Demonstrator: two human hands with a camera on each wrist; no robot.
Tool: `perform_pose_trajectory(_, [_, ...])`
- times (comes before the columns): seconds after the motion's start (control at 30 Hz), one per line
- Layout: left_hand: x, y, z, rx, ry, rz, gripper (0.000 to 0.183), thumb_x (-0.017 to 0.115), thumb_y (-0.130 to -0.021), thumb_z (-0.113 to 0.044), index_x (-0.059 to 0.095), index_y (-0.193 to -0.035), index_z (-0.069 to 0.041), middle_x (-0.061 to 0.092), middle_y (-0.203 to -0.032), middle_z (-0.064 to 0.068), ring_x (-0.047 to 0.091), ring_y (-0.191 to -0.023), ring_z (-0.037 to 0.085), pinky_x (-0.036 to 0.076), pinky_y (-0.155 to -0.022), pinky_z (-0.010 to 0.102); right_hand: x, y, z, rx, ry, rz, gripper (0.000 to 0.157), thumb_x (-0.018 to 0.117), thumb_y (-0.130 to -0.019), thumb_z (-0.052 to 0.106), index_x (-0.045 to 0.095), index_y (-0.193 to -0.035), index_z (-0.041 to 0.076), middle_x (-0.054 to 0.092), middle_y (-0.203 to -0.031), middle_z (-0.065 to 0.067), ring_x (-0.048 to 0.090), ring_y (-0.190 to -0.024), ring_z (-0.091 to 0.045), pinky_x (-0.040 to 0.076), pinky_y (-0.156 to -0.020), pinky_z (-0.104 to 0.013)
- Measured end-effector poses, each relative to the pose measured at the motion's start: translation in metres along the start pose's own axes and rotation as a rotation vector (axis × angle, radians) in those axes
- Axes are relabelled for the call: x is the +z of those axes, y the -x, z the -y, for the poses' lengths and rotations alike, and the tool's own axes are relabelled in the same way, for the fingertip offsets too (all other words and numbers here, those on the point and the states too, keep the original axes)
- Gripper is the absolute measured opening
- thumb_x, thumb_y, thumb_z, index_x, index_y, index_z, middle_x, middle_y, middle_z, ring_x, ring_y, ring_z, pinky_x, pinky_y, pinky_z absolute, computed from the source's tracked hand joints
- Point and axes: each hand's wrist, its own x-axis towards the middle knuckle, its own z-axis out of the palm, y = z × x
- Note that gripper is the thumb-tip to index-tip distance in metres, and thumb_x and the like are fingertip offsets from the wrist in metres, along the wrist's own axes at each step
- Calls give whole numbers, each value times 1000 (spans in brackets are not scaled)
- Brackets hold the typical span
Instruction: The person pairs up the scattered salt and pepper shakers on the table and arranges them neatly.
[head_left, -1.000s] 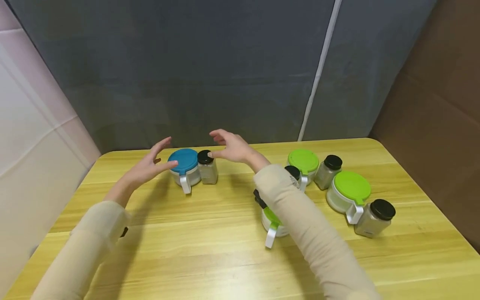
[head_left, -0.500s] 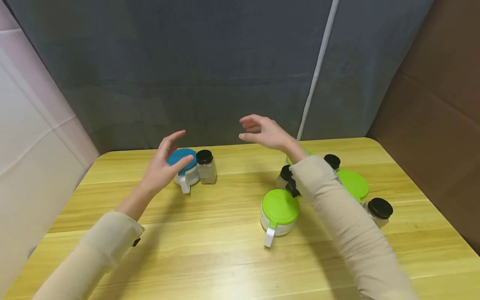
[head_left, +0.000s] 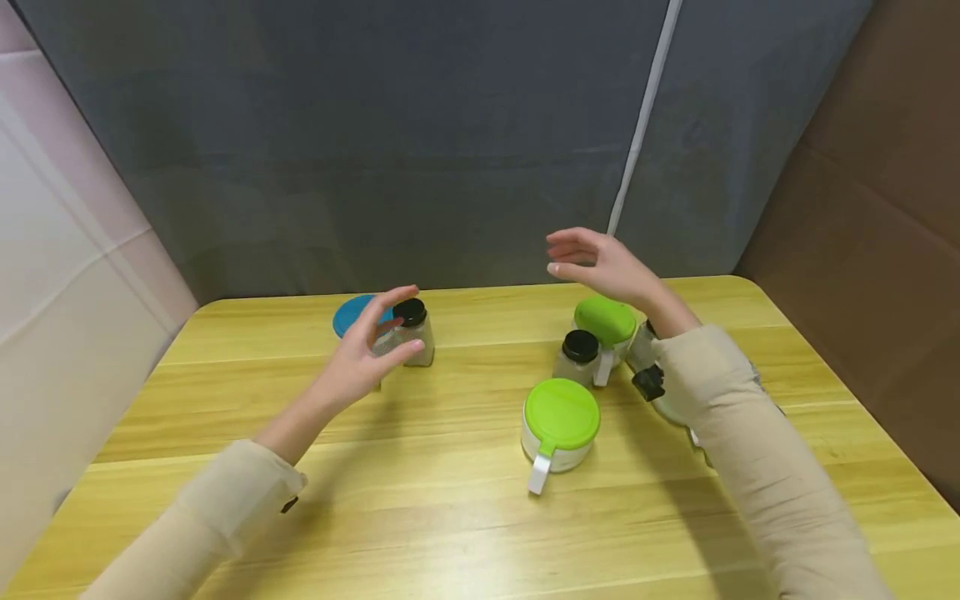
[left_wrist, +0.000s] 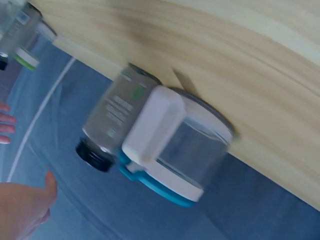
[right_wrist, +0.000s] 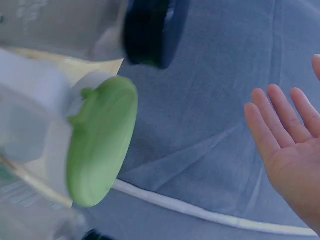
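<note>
Clearly, from my seat, neither hand held anything: the left hand [head_left: 358,367] hung on the near side of the far-left pair with its thumb spread wide from the index finger, while the right hand [head_left: 609,271] hovered above the far-right group, fingers almost straight and slightly parted, palm bare. I judged the tall, square-sided clear jar with a black screw cap [left_wrist: 115,112] the likeliest casualty, since a sideways nudge from that spread thumb could tip so narrow a shape. A lowered right forearm worried me too; the black wrist device [head_left: 649,383] might snag the clear container under the beige sleeve [head_left: 750,433], or jolt the round green-lidded pot with a white handle [head_left: 606,320]. As for looks, the round, clear-walled pot with a blue lid and white handle [left_wrist: 194,144] stood upright at the table's far left, lid seated, just left of the square jar and apparently touching it. Pale print and a green mark showed on that jar, too blurred for me to read, and I couldn't tell whether either vessel was filled.
</note>
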Motion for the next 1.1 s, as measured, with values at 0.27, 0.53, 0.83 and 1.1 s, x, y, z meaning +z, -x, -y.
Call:
perform_pose_trajectory(0.27, [23, 1, -8, 18, 41, 141, 57, 59, -80, 8, 30, -129, 9, 32, -132, 19, 29, -122, 31, 32, -92, 48, 0, 22, -23, 7, -56, -17, 47, 57, -87, 26, 43, -128, 8, 50, -119, -10, 47, -108, -20, 38, -90, -37])
perform_pose_trajectory(0.53, [49, -1, 20, -9, 73, 257, 62, 62, -81, -2, 31, -134, -4, 35, -134, 6, 33, -120, 21, 34, -93, 39, 2, 43, -37, 16, -112, -41, 46, 56, -88, 21, 42, -128, 4, 49, -121, -13, 46, -109, -21, 38, -90, -35])
perform_pose_trajectory(0.83, [78, -3, 30, -41, 110, 360, 65, 65, -81, -11, 30, -135, -7, 35, -134, -1, 33, -120, 13, 35, -93, 33, 11, 60, -50, 16, -135, -36, 47, 56, -88, 20, 41, -128, 2, 48, -122, -17, 46, -110, -22, 39, -88, -31])
perform_pose_trajectory(1.1, [97, -6, 36, -84, 152, 439, 70, 68, -79, -17, 28, -136, -8, 31, -136, -2, 30, -122, 15, 32, -95, 36, 20, 68, -65, 37, -164, -35, 50, 59, -86, 18, 40, -128, -1, 48, -121, -18, 45, -111, -25, 38, -90, -35])
